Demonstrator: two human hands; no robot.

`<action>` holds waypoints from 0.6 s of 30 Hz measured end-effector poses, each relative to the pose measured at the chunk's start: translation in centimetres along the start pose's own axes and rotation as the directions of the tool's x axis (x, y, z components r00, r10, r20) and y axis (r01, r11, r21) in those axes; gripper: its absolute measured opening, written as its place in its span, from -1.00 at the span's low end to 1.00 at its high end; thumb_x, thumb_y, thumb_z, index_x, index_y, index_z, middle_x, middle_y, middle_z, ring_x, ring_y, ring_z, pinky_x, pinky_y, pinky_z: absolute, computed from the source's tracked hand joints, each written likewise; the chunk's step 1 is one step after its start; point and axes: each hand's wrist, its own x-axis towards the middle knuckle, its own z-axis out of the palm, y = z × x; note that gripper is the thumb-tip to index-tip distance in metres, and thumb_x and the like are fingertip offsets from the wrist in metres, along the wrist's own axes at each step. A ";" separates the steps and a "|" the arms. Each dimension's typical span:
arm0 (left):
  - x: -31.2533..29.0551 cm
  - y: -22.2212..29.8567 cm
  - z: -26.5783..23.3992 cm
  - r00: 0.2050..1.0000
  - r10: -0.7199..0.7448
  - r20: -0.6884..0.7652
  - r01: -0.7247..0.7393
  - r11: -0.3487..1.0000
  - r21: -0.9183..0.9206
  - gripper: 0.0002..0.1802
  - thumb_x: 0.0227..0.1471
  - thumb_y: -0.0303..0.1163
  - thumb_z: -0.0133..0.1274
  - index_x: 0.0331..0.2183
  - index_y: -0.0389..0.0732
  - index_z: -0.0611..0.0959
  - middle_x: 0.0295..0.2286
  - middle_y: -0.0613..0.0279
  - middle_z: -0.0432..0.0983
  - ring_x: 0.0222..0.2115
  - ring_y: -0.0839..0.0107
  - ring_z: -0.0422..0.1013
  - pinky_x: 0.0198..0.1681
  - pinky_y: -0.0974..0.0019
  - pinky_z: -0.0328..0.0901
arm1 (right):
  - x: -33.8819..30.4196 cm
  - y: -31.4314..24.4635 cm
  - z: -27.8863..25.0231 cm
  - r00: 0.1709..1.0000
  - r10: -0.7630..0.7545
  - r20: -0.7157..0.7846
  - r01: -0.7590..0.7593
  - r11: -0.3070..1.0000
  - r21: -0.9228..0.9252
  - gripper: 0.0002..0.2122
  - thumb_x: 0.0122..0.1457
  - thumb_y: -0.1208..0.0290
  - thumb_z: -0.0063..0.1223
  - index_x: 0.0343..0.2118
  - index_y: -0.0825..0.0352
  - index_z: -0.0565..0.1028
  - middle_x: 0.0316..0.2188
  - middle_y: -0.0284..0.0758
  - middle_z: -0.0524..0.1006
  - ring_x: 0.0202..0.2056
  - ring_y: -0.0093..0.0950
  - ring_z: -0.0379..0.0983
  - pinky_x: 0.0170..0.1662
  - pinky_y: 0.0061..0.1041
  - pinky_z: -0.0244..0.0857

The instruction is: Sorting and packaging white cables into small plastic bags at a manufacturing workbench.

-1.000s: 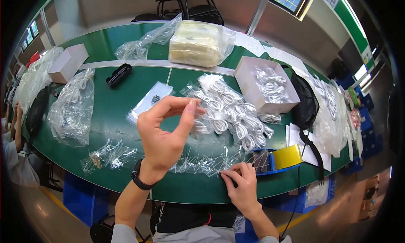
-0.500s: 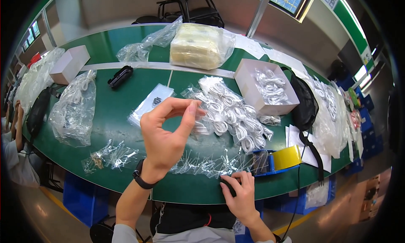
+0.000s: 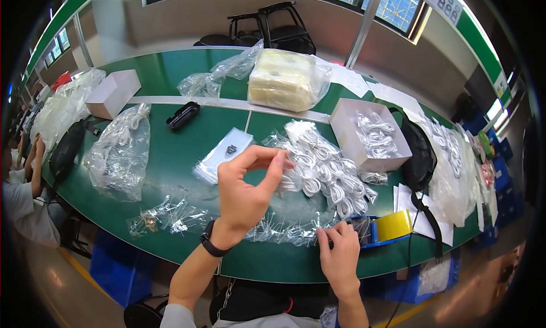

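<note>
Resting the right hand by the right end of a left-to-right row of clear plastic packets, near side of the green table; unable to tell whether pinching one. Holding the left hand farther off, raised, with thumb pressed to forefinger.

Tabletop: deep green
Coiled cables: white
Tape dispenser: blue
Tape roll: yellow
Wristband: black
Strapped pouch: black
Wrapped stack: pale yellow
Window panes: blue, pale grid lines
</note>
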 end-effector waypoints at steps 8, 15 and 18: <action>0.1 -0.1 0.0 0.996 -0.060 0.069 0.059 0.998 0.007 -0.86 0.16 -0.52 0.08 -0.32 -0.41 0.66 -0.43 0.09 0.66 -0.37 0.45 0.59 -0.26 0.44 0.44 | 3.8 -1.5 -1.6 0.992 0.083 -0.093 -0.075 0.994 0.080 -0.88 0.17 0.49 0.12 -0.39 0.45 0.57 -0.51 -0.23 0.42 -0.49 -0.29 0.39 -0.40 -0.33 0.22; -0.6 -0.6 0.1 0.986 -0.106 0.126 0.107 0.994 0.000 -0.85 0.14 -0.52 0.10 -0.29 -0.41 0.68 -0.39 0.09 0.67 -0.35 0.43 0.60 -0.21 0.43 0.46 | 8.4 -5.6 -0.7 0.983 0.047 -0.180 0.073 0.794 0.604 -0.91 0.11 0.59 0.16 -0.33 0.47 0.58 -0.40 -0.29 0.57 -0.36 -0.54 0.50 -0.27 -0.51 0.35; -0.6 -0.1 0.8 0.988 -0.084 0.128 0.084 0.996 0.008 -0.86 0.13 -0.52 0.11 -0.29 -0.39 0.69 -0.39 0.09 0.67 -0.36 0.43 0.60 -0.22 0.40 0.47 | 9.0 -4.2 -0.8 0.976 -0.089 -0.197 0.185 0.814 0.551 -0.89 0.06 0.64 0.21 -0.33 0.44 0.59 -0.45 -0.23 0.59 -0.41 -0.41 0.55 -0.29 -0.51 0.40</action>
